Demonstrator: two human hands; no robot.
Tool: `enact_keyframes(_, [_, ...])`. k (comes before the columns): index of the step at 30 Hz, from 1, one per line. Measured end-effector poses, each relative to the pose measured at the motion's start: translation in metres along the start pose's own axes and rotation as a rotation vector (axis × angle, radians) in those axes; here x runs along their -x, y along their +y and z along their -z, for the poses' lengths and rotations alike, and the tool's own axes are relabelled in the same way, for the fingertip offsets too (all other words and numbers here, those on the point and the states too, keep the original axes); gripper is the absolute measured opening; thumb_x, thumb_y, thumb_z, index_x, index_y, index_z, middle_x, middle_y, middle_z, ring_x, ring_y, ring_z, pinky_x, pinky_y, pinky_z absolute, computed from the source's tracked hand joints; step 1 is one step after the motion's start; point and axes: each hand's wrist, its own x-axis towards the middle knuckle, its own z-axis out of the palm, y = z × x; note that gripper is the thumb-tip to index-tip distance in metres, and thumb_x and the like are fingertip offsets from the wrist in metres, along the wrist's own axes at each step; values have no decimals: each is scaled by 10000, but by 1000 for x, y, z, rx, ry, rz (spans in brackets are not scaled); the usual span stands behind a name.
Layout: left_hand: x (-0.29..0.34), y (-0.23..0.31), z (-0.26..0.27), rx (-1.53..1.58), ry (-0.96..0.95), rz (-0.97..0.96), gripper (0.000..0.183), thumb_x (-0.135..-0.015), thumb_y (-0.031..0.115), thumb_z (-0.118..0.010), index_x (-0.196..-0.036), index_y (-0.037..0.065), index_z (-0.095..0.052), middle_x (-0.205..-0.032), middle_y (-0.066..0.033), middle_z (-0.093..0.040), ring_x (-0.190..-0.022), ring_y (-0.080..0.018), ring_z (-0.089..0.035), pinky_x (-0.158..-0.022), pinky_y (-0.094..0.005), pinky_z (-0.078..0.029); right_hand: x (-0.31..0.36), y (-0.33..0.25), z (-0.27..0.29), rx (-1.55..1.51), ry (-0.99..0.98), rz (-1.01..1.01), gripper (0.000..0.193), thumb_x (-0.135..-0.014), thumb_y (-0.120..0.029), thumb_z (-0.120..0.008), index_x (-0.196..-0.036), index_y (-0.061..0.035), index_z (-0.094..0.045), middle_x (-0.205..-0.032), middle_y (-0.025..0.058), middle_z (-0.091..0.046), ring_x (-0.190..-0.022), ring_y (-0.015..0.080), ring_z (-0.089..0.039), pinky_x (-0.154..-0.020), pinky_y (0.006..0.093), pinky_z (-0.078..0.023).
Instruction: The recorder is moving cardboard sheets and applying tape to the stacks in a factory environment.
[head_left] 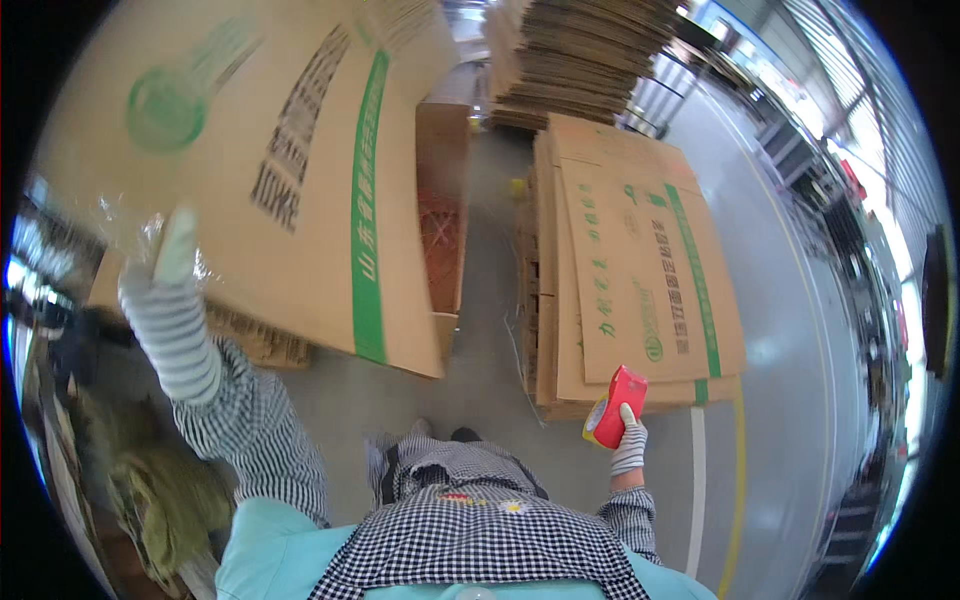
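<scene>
My left hand (168, 325), in a striped white glove, lies against the left part of a large brown cardboard sheet (300, 260) with a green stripe and green and black print. One finger is stretched out along the board; the others are partly hidden and blurred. Shiny clear film, which looks like packing tape (150, 238), glints around the fingertips. My right hand (629, 445), gloved the same way, is closed around a red tape dispenser (625, 395) with a yellowish roll. It holds this low on the right, in front of a stack of flat cartons (640, 270).
Behind the large sheet stands an open carton (440, 220) with reddish contents. A tall pile of folded cardboard (580, 60) is at the back. Grey floor (480, 270) runs between the stacks. Yellow and white floor lines pass on the right. Olive cloth (165, 510) lies at lower left.
</scene>
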Motion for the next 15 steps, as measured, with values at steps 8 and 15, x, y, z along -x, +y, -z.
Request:
enact_keyframes(8, [135,63,-80,45,-458,-351,636,-788,52,-609,-1369,-105,-405,-1349,-251,-499,-1232,-377,-494,-1058,-416,-402,-55,17,33,-131,-81,-142,543,-814,-311,-772,-1230,-15,-590,-1119,113,-662,-1003,263,-637,-939,397,-505])
enact_keyframes(15, [336,-32,-177,-86,-909,-421,593,-831,17,-495,-1399,-103,-374,-1468,-250,-377,-1328,-389,-411,-1130,-447,-317,-20,-13,68,-54,91,-153,710,-813,-410,-745,-1354,-29,-488,-1296,128,-578,-1165,301,-563,-1027,451,-445])
